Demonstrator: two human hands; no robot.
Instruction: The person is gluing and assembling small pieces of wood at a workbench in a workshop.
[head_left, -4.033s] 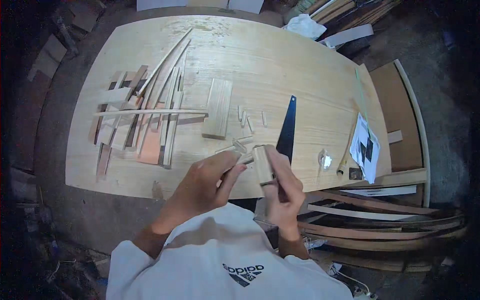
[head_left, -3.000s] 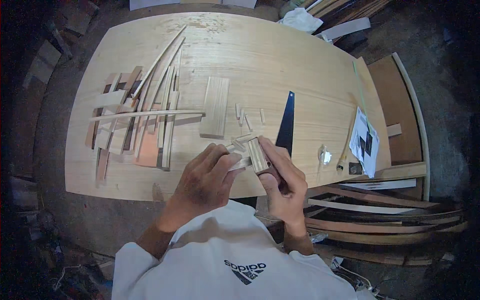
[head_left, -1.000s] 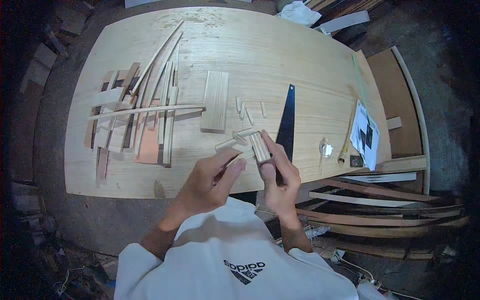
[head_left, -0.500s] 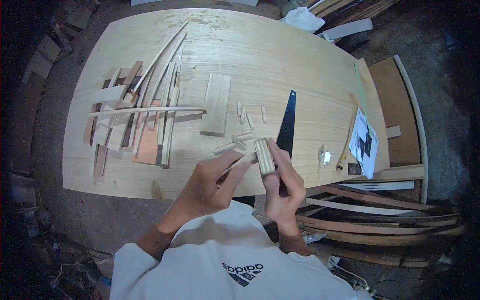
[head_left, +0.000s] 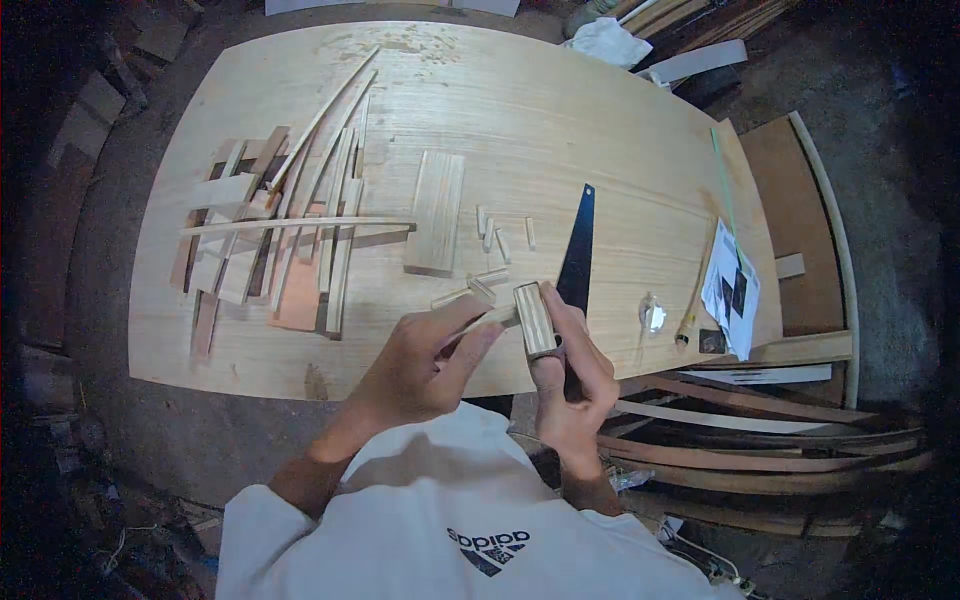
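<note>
Over the table's near edge, my right hand [head_left: 578, 375] is closed around a short wooden block [head_left: 534, 312], thumb at its near end and fingers along its right side. My left hand [head_left: 425, 352] pinches a small wooden stick [head_left: 502, 316] between thumb and fingers, its end against or very near the block's left side; I cannot tell if they touch. Just beyond my hands lie several short wooden sticks [head_left: 502, 246], some partly hidden by my left hand. The dark blade of a hand saw [head_left: 577, 245] lies beyond my right hand, its near end hidden.
A flat board [head_left: 435, 212] lies left of the sticks. Farther left is a pile of long thin wood strips [head_left: 345, 230] and offcuts. On the right rest a printed sheet [head_left: 730, 290] and a small shiny clear item [head_left: 652, 315]. Curved strips [head_left: 760, 450] lie below the table's right side.
My right thumb has shifted slightly down, so more of the block's near end shows. Both hands keep their holds, and the whole view has shifted a little.
</note>
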